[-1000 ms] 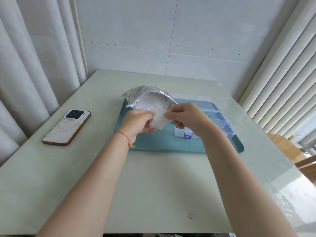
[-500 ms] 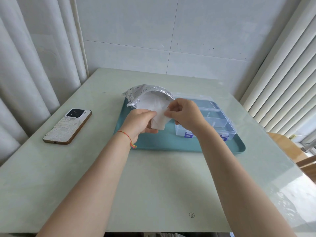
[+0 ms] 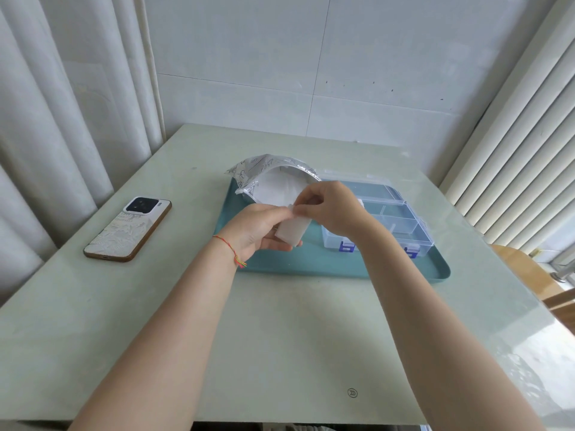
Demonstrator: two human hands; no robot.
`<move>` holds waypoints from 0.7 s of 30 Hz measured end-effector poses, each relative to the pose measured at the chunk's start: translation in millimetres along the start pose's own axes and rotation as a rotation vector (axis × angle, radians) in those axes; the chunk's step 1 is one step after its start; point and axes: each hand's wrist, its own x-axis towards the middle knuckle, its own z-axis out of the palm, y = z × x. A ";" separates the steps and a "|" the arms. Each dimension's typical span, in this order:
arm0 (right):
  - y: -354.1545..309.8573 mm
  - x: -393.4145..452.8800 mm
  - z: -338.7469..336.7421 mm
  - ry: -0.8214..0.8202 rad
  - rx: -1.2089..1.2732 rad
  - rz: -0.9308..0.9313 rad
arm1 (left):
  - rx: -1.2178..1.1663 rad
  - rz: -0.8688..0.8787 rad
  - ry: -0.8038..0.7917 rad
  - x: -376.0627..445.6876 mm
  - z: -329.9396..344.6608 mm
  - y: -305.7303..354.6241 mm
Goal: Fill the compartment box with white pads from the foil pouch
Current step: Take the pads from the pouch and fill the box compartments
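A white pad (image 3: 292, 233) is held between both hands above the teal tray (image 3: 311, 262). My left hand (image 3: 259, 230) grips its lower part from the left. My right hand (image 3: 331, 209) pinches its top edge from the right. Behind them the silver foil pouch (image 3: 267, 178) lies open on the tray's far left, with more white pads showing in its mouth. The clear compartment box (image 3: 395, 225) with blue latches stands open on the tray's right side, partly hidden by my right wrist.
A phone (image 3: 129, 228) in a pale patterned case lies on the table to the left of the tray. Curtains hang at the left, blinds at the right, and a wooden chair (image 3: 525, 272) stands past the table's right edge.
The pad has turned from a spread sheet into a narrower folded shape between my hands. My right hand has shifted up and left to the pad's top edge.
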 end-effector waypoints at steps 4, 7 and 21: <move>0.9 9.3 13.8 0.149 0.009 0.054 | 0.021 0.052 0.196 6.9 -1.4 -4.3; -1.7 19.1 27.2 0.174 0.041 0.106 | 0.273 0.167 0.540 14.2 -10.3 -6.8; -13.4 38.5 57.1 0.203 -0.106 0.110 | 0.325 0.245 0.634 19.9 -19.9 -11.8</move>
